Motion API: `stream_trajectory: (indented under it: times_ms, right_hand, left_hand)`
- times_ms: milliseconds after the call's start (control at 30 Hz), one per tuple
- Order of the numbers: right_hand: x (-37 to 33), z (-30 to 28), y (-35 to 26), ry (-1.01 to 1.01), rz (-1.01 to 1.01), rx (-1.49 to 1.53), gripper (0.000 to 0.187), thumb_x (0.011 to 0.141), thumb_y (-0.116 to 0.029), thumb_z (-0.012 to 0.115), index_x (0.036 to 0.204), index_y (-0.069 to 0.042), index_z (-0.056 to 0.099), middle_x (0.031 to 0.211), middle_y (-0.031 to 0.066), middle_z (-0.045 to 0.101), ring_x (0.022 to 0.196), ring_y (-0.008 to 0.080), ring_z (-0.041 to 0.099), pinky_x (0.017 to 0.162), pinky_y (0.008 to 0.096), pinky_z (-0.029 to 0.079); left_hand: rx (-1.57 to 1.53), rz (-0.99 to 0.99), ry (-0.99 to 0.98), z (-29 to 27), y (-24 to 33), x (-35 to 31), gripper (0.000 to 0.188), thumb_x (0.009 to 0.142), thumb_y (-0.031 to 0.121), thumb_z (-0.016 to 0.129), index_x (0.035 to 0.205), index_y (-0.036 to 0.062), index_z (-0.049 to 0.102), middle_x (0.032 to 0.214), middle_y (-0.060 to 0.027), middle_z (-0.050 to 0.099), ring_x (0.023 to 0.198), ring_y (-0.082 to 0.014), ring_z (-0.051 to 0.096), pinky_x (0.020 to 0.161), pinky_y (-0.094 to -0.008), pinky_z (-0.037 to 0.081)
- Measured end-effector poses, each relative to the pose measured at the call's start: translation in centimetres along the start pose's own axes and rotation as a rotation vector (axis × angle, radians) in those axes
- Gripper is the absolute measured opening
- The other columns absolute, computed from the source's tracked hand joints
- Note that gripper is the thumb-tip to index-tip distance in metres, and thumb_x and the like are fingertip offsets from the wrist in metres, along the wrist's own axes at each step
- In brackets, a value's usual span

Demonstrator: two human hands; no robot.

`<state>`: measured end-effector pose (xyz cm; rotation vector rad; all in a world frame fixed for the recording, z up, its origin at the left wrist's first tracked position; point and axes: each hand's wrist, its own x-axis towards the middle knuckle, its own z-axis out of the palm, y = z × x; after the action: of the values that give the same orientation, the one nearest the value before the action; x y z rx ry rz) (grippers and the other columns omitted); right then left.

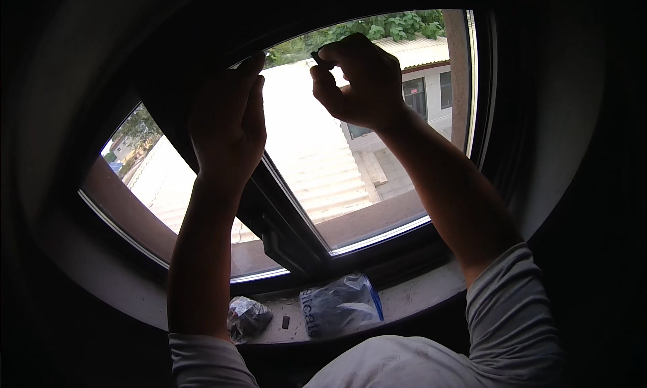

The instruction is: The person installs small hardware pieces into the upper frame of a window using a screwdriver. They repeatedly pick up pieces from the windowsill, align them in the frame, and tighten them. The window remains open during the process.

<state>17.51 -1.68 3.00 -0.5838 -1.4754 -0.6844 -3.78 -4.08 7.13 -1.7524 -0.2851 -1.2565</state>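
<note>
Both my arms are raised toward a dark-framed window. My left hand [229,128] lies against the dark upright of the window frame [296,230], fingers stretched upward and thumb beside them. Its fingertips fade into shadow, and I see nothing held there. In front of the pane, near its top, my right hand [364,81] is closed, pinching a small dark piece [319,59] between thumb and fingers. The piece shows only as a silhouette, so its kind is unclear. A gap of bright glass [290,105] separates the two hands.
Below the hands, a window handle [275,248] juts from the frame. On the sill [421,294] lie a crumpled clear plastic bag [248,318], a small dark rectangular piece [286,322] and a clear bag with a blue edge [340,307]. Roofs and greenery show outside.
</note>
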Motion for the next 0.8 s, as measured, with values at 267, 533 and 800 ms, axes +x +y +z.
stream_trajectory:
  times_ms: [267,533,800]
  right_hand:
    - [0.0,0.0,0.2,0.013,-0.033,0.020,0.017,0.087,-0.027,0.067,0.083,-0.010,0.067,0.078,0.0042,0.065,0.074,0.0220,0.069,0.066,0.0376,0.058]
    - [-0.1,0.3,1.0,0.120,-0.232,-0.061,0.014,0.081,-0.014,0.075,0.089,-0.007,0.065,0.076,0.0043,0.067,0.064,0.0141,0.068,0.056,0.0254,0.055]
    - [-0.3,0.4,0.6,0.032,-0.051,-0.005,0.015,0.085,-0.026,0.068,0.087,-0.011,0.067,0.081,0.0040,0.064,0.077,0.0218,0.068,0.067,0.0372,0.057]
  left_hand:
    - [0.118,0.033,-0.073,0.7,-2.0,0.1,0.025,0.091,0.018,0.077,0.114,0.0113,0.072,0.089,-0.0052,0.072,0.077,-0.0145,0.069,0.063,-0.0253,0.056]
    - [0.375,0.209,-0.031,1.7,-1.5,0.5,0.023,0.090,0.022,0.078,0.110,0.0125,0.072,0.090,-0.0048,0.072,0.073,-0.0149,0.069,0.060,-0.0246,0.056]
    - [0.177,0.092,0.007,1.8,-1.3,1.5,0.013,0.089,0.021,0.079,0.095,0.0116,0.072,0.075,-0.0014,0.069,0.060,-0.0106,0.066,0.052,-0.0219,0.053]
